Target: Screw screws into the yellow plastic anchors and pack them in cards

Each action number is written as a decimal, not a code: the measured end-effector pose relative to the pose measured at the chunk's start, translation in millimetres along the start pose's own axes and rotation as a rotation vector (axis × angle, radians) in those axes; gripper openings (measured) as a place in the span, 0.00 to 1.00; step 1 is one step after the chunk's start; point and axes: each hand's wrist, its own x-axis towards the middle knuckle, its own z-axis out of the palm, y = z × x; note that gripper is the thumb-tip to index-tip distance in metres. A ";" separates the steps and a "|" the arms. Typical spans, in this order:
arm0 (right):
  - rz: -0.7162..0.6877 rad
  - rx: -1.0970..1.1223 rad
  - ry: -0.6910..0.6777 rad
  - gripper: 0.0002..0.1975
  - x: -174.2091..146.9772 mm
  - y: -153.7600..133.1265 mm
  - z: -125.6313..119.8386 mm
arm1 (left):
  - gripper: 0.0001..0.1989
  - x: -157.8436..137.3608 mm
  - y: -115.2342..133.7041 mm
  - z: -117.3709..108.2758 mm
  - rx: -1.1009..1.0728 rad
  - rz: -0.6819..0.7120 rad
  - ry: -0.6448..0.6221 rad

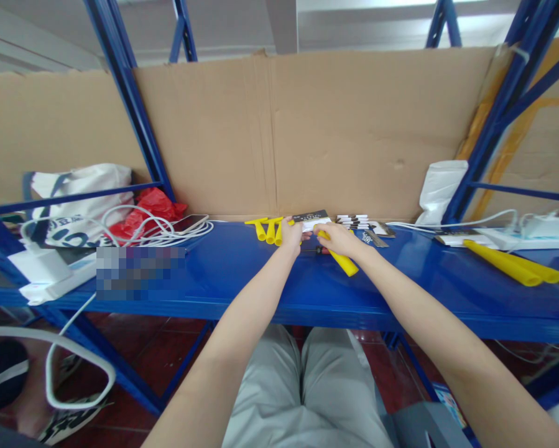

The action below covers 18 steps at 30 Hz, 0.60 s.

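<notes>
My right hand (337,239) is closed round a yellow tapered tube (345,264), whose wider end points down and to the right. Close beside it, my left hand (292,236) has its fingers curled in; what they hold is hidden. Just beyond both hands is a black-and-white printed packet (311,216). Several yellow tapered pieces (270,233) lie to the left of my left hand. Under my hands, partly covered, a screwdriver (323,250) with a dark red handle rests on the blue shelf (242,274).
White-and-black strips (352,221) and a grey metal ruler-like piece (377,239) lie right of my hands. More yellow tubes (512,264) and a power strip (531,238) sit far right. Coiled white cable (186,231), a red bag (151,208) and a cloth bag (81,199) are left.
</notes>
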 end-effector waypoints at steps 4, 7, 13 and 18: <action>0.013 0.011 -0.025 0.20 -0.3 -1.8 -1.0 | 0.26 -0.2 0.2 0.1 0.002 0.000 -0.014; 0.029 0.023 -0.038 0.21 -0.3 -3.2 -1.5 | 0.26 0.4 -0.5 -0.1 0.000 0.001 -0.015; 0.110 0.024 -0.012 0.20 0.1 -3.4 -2.7 | 0.31 4.3 -1.8 -0.5 -0.045 -0.034 -0.012; 0.235 -0.012 0.025 0.21 -1.2 -2.5 -5.0 | 0.31 6.6 -2.1 -1.4 -0.088 -0.044 -0.025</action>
